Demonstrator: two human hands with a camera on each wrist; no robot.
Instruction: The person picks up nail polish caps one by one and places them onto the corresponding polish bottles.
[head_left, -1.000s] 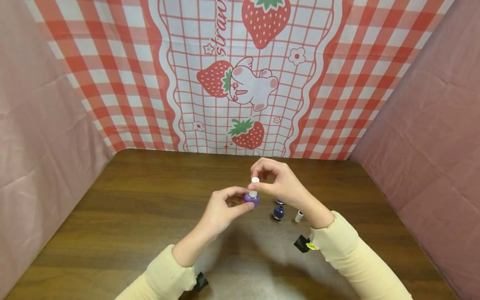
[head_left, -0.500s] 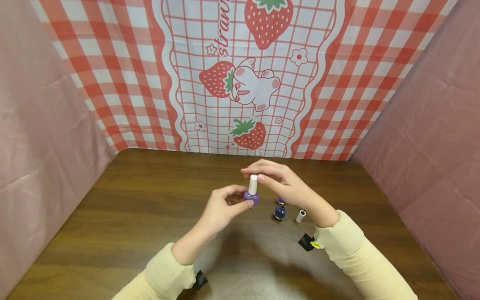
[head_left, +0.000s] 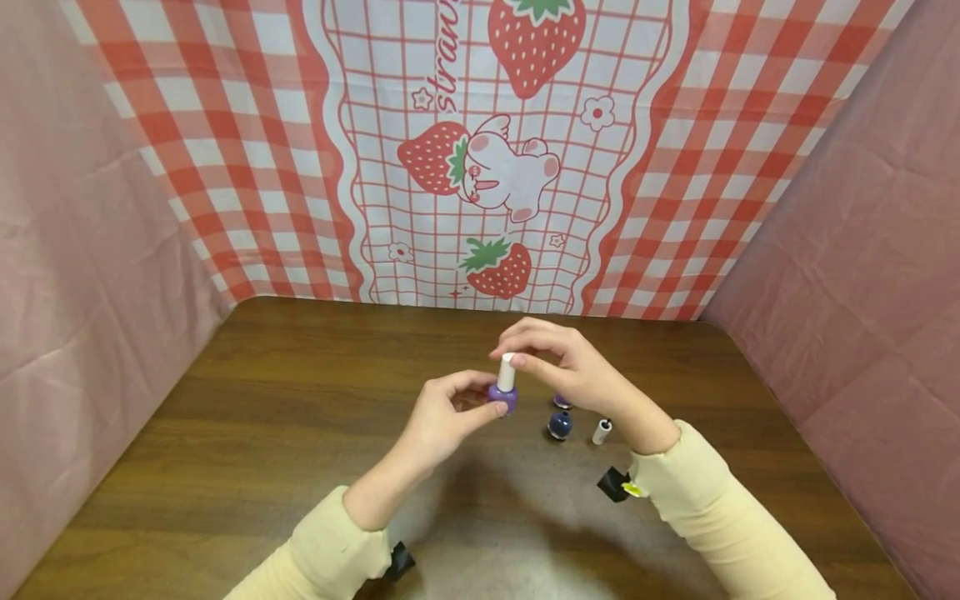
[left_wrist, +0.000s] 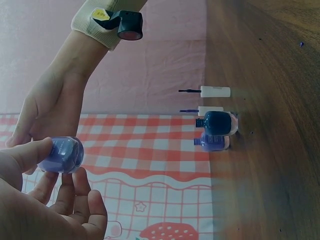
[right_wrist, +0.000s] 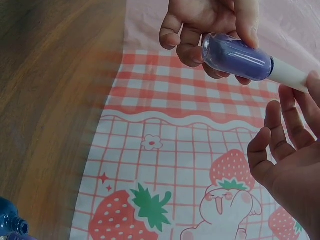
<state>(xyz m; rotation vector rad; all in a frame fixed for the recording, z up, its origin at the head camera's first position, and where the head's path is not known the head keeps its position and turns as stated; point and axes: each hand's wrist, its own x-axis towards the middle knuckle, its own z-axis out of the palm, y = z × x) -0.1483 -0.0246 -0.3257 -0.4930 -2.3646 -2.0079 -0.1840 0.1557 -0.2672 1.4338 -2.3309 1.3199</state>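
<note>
Above the table, my left hand (head_left: 444,421) holds a purple nail polish bottle (head_left: 503,399) upright between thumb and fingers. A tall white cap (right_wrist: 288,74) sits on its neck. My right hand (head_left: 567,365) pinches the top of that cap with thumb and fingertips, as the right wrist view shows. Beyond the hands, an uncapped dark blue nail polish bottle (left_wrist: 218,123) stands on the table beside an uncapped purple one (left_wrist: 213,142). The right hand partly covers the purple one in the head view. Two white brush caps, one nearer (left_wrist: 215,92) and one farther (left_wrist: 210,110), stand brush-up nearby.
The brown wooden table (head_left: 300,400) ends at a red checked cloth (head_left: 495,208) with strawberries hanging behind it. Pink cloth (head_left: 847,275) hangs along both sides. A black wrist camera (head_left: 614,483) sits under the right sleeve.
My right fingers loosened and spread at the cap half a second ago, and now pinch its top again. The left hand keeps its hold on the bottle. The view shifted slightly.
</note>
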